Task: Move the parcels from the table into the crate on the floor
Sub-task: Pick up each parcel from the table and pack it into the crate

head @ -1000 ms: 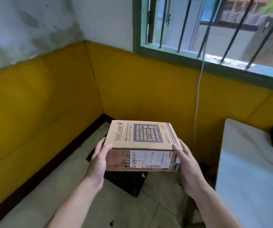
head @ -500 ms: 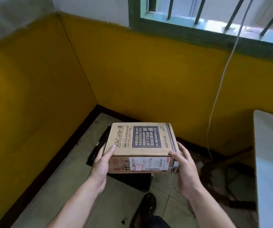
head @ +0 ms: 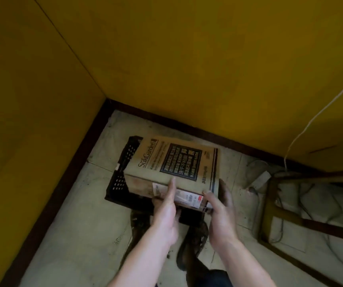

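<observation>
A brown cardboard parcel (head: 176, 162) with a dark printed panel on top and a white label on its near side hangs low over the black plastic crate (head: 123, 172) in the floor corner. It covers most of the crate, so only the crate's perforated left wall shows. My left hand (head: 165, 206) grips the parcel's near side, thumb up at the top edge and fingers underneath. At the near right corner my right hand (head: 218, 212) holds the parcel.
Yellow walls with a dark skirting (head: 63, 183) meet just behind the crate. My dark shoes (head: 191, 251) stand on the tiled floor below the parcel. A table's metal legs (head: 270, 206), loose cables and a white cord (head: 303, 129) lie to the right.
The view has tipped down toward the floor. Both hands have shifted from the parcel's sides to its near side and lowered it over the crate.
</observation>
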Action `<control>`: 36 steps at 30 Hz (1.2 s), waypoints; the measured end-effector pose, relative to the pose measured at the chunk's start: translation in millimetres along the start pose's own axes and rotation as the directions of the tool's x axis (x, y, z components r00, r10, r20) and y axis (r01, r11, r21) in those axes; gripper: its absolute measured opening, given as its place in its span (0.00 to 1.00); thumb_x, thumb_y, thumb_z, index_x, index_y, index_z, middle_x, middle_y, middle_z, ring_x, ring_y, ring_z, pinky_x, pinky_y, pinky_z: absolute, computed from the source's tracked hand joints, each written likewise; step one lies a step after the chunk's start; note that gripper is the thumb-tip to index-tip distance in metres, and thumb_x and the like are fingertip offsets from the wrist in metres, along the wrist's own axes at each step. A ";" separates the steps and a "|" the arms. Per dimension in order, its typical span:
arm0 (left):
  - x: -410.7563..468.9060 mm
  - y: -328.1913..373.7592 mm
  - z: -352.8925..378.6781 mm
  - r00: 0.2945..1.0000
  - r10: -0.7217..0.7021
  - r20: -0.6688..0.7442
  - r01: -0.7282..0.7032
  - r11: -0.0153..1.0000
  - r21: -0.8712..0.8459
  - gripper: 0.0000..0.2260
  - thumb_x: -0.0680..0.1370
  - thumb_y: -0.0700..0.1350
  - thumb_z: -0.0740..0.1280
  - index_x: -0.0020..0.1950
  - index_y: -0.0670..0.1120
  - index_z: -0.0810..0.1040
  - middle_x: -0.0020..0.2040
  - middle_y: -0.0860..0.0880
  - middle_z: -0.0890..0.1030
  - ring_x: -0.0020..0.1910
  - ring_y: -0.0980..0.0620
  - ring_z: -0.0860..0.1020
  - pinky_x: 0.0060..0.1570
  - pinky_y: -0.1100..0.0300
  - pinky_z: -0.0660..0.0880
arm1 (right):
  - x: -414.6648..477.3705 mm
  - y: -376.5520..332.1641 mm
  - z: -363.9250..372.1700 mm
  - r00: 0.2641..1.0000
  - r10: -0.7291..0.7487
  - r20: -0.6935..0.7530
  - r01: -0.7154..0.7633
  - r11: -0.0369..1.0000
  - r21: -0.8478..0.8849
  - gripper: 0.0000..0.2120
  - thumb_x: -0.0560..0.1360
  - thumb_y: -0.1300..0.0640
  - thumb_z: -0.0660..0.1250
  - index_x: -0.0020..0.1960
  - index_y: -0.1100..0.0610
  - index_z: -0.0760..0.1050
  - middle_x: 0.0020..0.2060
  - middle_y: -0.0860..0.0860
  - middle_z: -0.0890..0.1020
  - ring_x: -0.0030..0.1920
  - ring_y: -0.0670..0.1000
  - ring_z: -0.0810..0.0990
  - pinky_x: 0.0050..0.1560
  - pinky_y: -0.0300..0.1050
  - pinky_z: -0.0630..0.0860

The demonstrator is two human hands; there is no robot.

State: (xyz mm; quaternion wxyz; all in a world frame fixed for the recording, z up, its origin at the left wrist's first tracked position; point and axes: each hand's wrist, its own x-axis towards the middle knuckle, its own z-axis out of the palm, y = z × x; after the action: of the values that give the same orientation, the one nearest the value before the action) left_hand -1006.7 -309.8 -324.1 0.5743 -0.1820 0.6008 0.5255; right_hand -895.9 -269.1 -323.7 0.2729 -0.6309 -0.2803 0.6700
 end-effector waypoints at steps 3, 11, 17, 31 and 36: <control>37.5 4.3 -8.0 0.997 0.024 0.067 -0.027 0.999 0.045 0.55 0.60 0.63 0.79 0.80 0.59 0.52 0.70 0.46 0.74 0.68 0.45 0.72 0.72 0.41 0.63 | 10.0 25.3 22.5 0.998 -0.033 -0.052 0.034 0.999 0.001 0.31 0.69 0.51 0.73 0.67 0.31 0.67 0.66 0.45 0.75 0.66 0.51 0.73 0.67 0.58 0.69; 127.5 29.8 -76.5 0.986 0.020 0.164 -0.062 0.965 0.254 0.40 0.68 0.57 0.76 0.75 0.66 0.61 0.67 0.51 0.78 0.66 0.46 0.75 0.68 0.37 0.66 | 46.6 96.5 48.1 0.975 0.033 -0.220 -0.038 0.999 -0.017 0.35 0.67 0.40 0.73 0.70 0.34 0.62 0.54 0.27 0.75 0.59 0.39 0.74 0.58 0.43 0.69; 201.9 9.6 -116.1 0.955 -0.030 0.296 -0.126 0.860 0.495 0.21 0.79 0.49 0.65 0.67 0.70 0.70 0.58 0.57 0.83 0.54 0.55 0.82 0.41 0.59 0.81 | 104.1 149.5 33.3 0.982 0.139 -0.125 -0.162 0.967 -0.195 0.20 0.76 0.47 0.68 0.67 0.40 0.70 0.57 0.40 0.80 0.57 0.42 0.78 0.45 0.37 0.74; 349.9 -72.2 -100.7 0.969 -0.083 0.234 -0.137 0.607 0.783 0.15 0.82 0.46 0.62 0.60 0.68 0.75 0.57 0.58 0.82 0.56 0.58 0.80 0.62 0.49 0.76 | 222.1 250.6 -1.3 0.947 0.159 -0.280 -0.267 0.874 -0.406 0.19 0.77 0.59 0.64 0.65 0.45 0.68 0.47 0.42 0.78 0.44 0.41 0.77 0.33 0.34 0.71; 399.1 -97.5 -97.8 0.975 -0.067 0.213 -0.136 0.578 0.804 0.17 0.82 0.40 0.61 0.67 0.58 0.75 0.61 0.51 0.81 0.60 0.50 0.79 0.64 0.45 0.75 | 270.9 277.0 -6.8 0.936 0.239 -0.260 -0.331 0.851 -0.407 0.23 0.77 0.60 0.64 0.69 0.50 0.64 0.50 0.46 0.75 0.46 0.46 0.76 0.34 0.37 0.68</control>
State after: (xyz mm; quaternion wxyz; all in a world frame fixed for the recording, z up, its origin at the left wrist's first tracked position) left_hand -1084.7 -275.6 -737.7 0.6457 0.1729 0.7108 0.2191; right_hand -907.3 -266.2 -711.1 0.0454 -0.7750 -0.3000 0.5544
